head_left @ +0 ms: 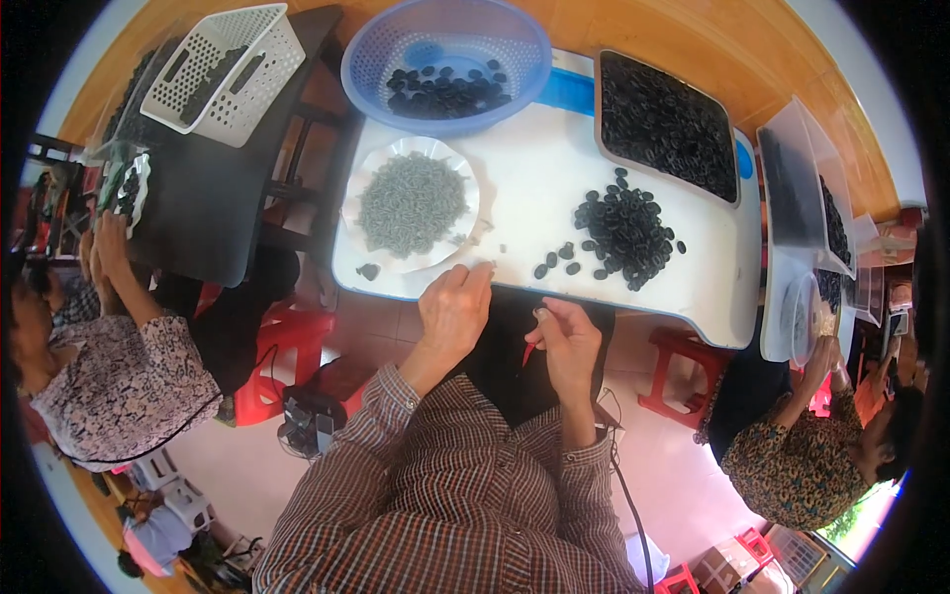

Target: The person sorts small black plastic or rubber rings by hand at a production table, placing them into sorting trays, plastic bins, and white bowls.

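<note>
At frame centre, I saw the left hand [453, 312] resting loosely curled on the bench [534, 178] edge below the plate [366, 213]; right hand [566, 342] fingers pinched a red tool [529, 352] near black rings [625, 230].

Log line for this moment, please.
left hand: at table edge | right hand: pinching small part | loose rings: on table

A white rectangular bench [534, 178] carries a white scalloped paper plate [368, 193] at its left, heaped with small grey pieces [413, 203]. Behind the plate stands a blue perforated plastic basket [445, 40] with black rubber rings [442, 92] in it. At the middle right lies a loose pile of black rings [625, 230], and behind that a grey rectangular tray [665, 124] full of rings. Both hands sit at the near edge, the left hand [453, 312] before the plate, the right hand [566, 342] beside it. A white slotted plastic crate [226, 71] rests on a dark table [203, 213] to the left.
</note>
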